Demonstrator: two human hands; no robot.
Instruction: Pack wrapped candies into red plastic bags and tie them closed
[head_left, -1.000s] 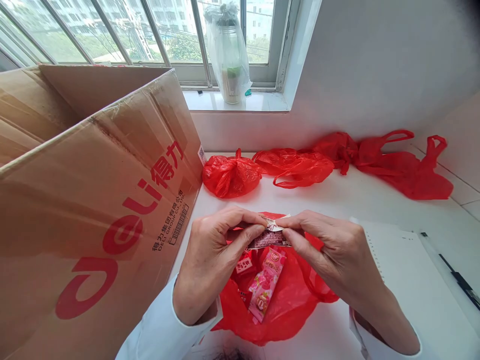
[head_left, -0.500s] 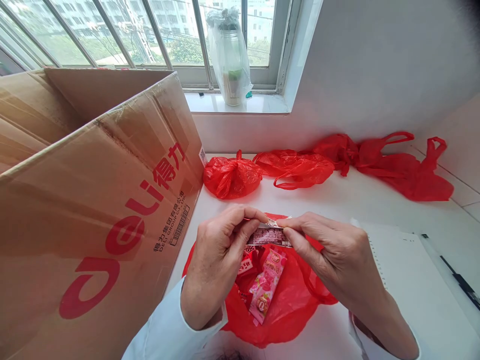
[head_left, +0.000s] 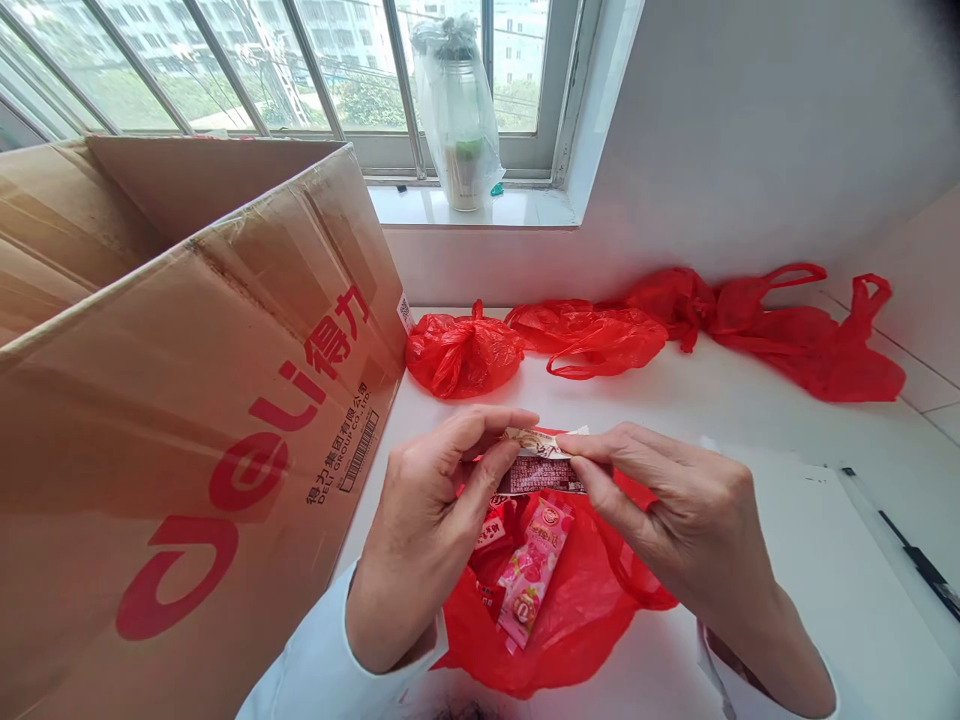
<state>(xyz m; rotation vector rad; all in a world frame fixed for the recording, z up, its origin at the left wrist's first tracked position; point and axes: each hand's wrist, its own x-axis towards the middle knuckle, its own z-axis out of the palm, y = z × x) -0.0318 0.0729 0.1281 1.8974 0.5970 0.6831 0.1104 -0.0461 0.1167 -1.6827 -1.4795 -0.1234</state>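
Observation:
Between my two hands is a small packaged snack [head_left: 538,474] in a brown wrapper with pale printing and a cream upper flap. My left hand [head_left: 420,510] pinches its left end between thumb and fingers. At the other end, the thumb and fingers of my right hand [head_left: 682,510] grip it. Just below lies an opened red plastic bag [head_left: 574,620]. Inside the bag rest a pink wrapped snack bar [head_left: 536,570] with fruit pictures and a few red packets [head_left: 495,528], partly covered by my left hand.
A big open cardboard box [head_left: 180,420] takes up the left side. Several red plastic bags [head_left: 465,350] line the wall at the back. A bagged jar [head_left: 466,130] stands on the windowsill. White paper [head_left: 802,540] and a black pen-like item [head_left: 930,580] lie at right.
The cream flap of the snack's wrapper shows more now. My left index finger has lifted slightly off it, and my left hand has shifted a little to the left.

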